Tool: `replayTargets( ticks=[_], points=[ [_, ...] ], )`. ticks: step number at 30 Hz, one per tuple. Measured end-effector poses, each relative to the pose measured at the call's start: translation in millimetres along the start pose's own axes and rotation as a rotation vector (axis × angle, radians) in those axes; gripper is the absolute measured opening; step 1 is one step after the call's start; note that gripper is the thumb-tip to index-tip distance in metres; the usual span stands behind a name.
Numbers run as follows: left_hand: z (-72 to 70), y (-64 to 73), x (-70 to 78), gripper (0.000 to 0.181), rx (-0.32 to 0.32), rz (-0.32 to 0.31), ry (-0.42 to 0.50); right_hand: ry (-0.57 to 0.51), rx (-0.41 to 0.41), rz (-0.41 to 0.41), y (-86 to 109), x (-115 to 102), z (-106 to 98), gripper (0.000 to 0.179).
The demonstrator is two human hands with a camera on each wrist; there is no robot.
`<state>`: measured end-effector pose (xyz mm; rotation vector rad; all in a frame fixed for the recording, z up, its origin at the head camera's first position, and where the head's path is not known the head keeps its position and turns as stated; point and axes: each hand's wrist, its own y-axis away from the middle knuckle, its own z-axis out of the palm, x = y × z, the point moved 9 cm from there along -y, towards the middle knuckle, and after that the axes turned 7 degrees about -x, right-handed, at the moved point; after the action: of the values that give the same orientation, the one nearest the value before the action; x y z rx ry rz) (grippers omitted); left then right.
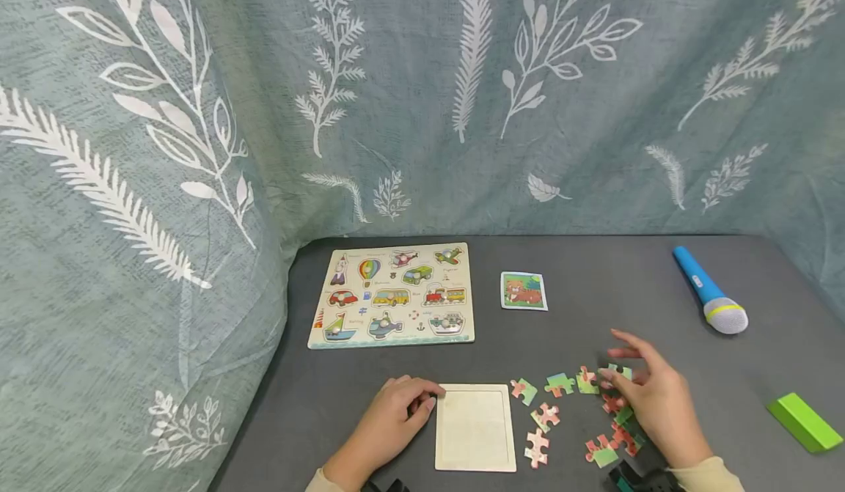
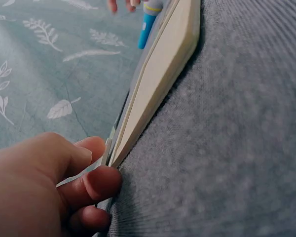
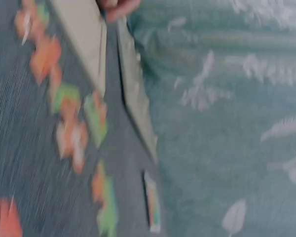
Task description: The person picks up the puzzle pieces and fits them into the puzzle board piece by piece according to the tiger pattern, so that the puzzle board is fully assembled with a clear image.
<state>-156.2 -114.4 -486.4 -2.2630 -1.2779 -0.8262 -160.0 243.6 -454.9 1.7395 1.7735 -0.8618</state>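
Note:
My left hand rests at the upper left corner of a square wooden puzzle tray, its index fingertip touching the corner. In the left wrist view, the fingertips meet the corner of the tray. My right hand is over a group of jigsaw pieces, fingers apart, with the thumb close to a green piece. Whether it touches that piece I cannot tell. Between the tray and this hand lie several red-and-green jigsaw pieces. The right wrist view is blurred and shows pieces beside the tray.
A vehicle peg puzzle board lies at the back left, with a small bear picture card to its right. A blue toy microphone and a green block are at the right. A leaf-patterned curtain borders the table's back.

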Motion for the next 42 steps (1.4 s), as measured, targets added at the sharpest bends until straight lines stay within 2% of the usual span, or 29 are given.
replayTargets(
  ticks=[4,5,8,11,15,17,20,23,26,30,32,35,38,40,42],
  points=[
    [1.7,-2.1,1.6,0.019,0.007,0.027,0.015,-0.01,-0.061,0.052,0.9,-19.1,3.9,0.052],
    [1.1,-1.8,2.1,0.019,0.014,0.038,0.017,-0.022,-0.069,0.042,1.3,-27.3,7.5,0.048],
    [-0.5,-0.3,5.3,0.017,0.024,0.098,0.011,-0.065,-0.083,-0.067,2.3,-59.0,24.3,0.037],
    [1.3,1.4,8.7,0.02,0.008,0.159,-0.021,-0.109,-0.156,-0.18,5.0,-87.7,51.2,0.035],
    [4.6,0.3,13.8,0.034,-0.017,0.197,-0.077,-0.127,-0.318,-0.177,7.7,-101.6,89.0,0.037],
    [6.2,-0.5,15.0,0.038,-0.03,0.194,-0.098,-0.095,-0.351,-0.181,8.7,-101.7,101.7,0.038],
    [8.3,0.1,14.8,0.039,-0.049,0.178,-0.121,-0.03,-0.364,-0.228,11.3,-100.3,114.2,0.033],
    [8.4,2.1,13.5,0.038,-0.05,0.168,-0.15,0.006,-0.358,-0.264,12.9,-98.4,122.4,0.026],
    [7.2,3.3,12.2,0.038,-0.043,0.164,-0.163,0.057,-0.337,-0.271,13.7,-97.8,126.8,0.026],
    [8.5,3.0,12.6,0.039,-0.048,0.16,-0.161,0.239,-0.259,-0.302,18.8,-101.1,121.9,0.029],
    [9.2,3.0,13.3,0.04,-0.047,0.16,-0.164,0.343,-0.233,-0.362,25.2,-105.4,119.4,0.027],
    [9.4,3.5,14.7,0.04,-0.043,0.166,-0.169,0.461,-0.279,-0.472,40.7,-109.3,124.5,0.024],
    [9.2,3.9,15.4,0.039,-0.044,0.17,-0.169,0.54,-0.334,-0.551,57.2,-107.3,135.5,0.031],
    [8.5,4.2,14.7,0.039,-0.045,0.162,-0.174,0.577,-0.319,-0.55,62.5,-105.1,139.4,0.036],
    [7.8,4.1,14.1,0.039,-0.047,0.154,-0.179,0.622,-0.261,-0.538,63.1,-104.0,139.9,0.038]
  ],
)
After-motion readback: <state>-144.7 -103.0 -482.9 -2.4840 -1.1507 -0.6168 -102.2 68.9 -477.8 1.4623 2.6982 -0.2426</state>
